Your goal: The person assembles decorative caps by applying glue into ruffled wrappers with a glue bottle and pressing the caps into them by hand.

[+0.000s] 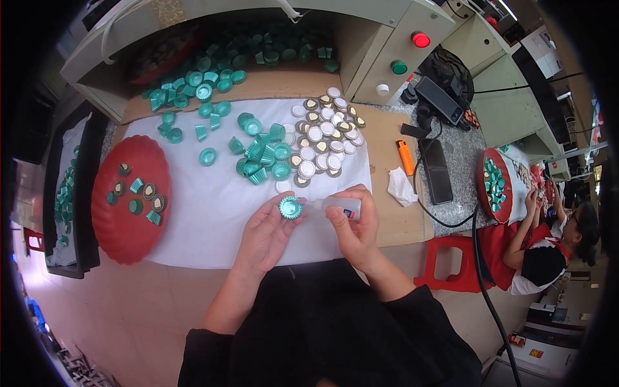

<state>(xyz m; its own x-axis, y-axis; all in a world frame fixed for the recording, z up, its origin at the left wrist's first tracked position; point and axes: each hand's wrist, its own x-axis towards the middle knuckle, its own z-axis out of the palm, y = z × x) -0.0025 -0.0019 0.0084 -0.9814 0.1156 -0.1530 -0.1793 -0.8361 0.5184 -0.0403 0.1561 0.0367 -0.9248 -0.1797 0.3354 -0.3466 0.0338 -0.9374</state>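
1. Dark sleeves sit lowest in view; both hands are raised over the near edge of the white sheet (213,213).
2. Left hand (267,229): fingertips closed around one teal cap (290,208), gripped by its fluted rim, open face turned toward the bottle.
3. Right hand (353,226): wrapped around a small squeeze bottle (338,205), nozzle aimed at the cap, nearly touching it.
4. Handling, judged: cap looks light, thin and stiff, and crushable if pinched hard; the rim is the best hold. Bottle looks soft-walled and light; a mid-body hold suits it.
5. Counts: one cap in hand, one bottle, one red tray (129,193) at the sheet's left edge with roughly eight pieces on it.
6. Loose teal caps (261,151) and round white liners (322,142) toward the far edge: dozens each, too overlapped for an exact count.
7. One orange lighter (405,157) and one crumpled tissue (401,187) lie beyond the right edge.
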